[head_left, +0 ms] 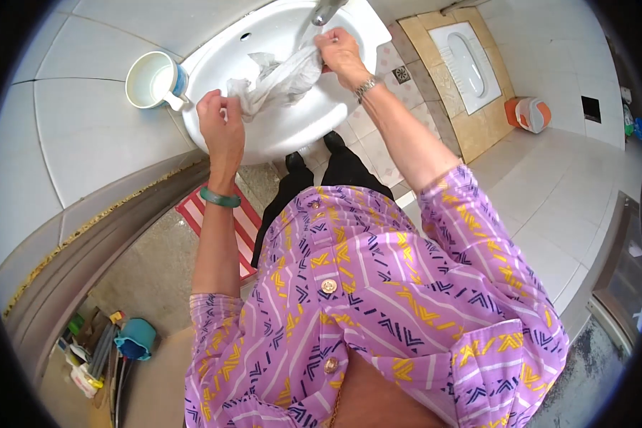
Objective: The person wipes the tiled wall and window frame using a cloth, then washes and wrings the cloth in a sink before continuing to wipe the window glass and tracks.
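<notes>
A wet, crumpled whitish cloth stretches between my two hands over the white washbasin. My left hand is closed on the cloth's near-left end, close to the basin's left rim. At the other end, my right hand grips the cloth just below the metal faucet. The middle of the cloth sags in loose folds into the bowl. I cannot make out whether water is running from the faucet.
A white plastic dipper stands on the tiled ledge left of the basin. Right of it, a squat toilet is set in a raised tan surround, with an orange-and-white container nearby. A red striped mat and a teal bucket lie lower left.
</notes>
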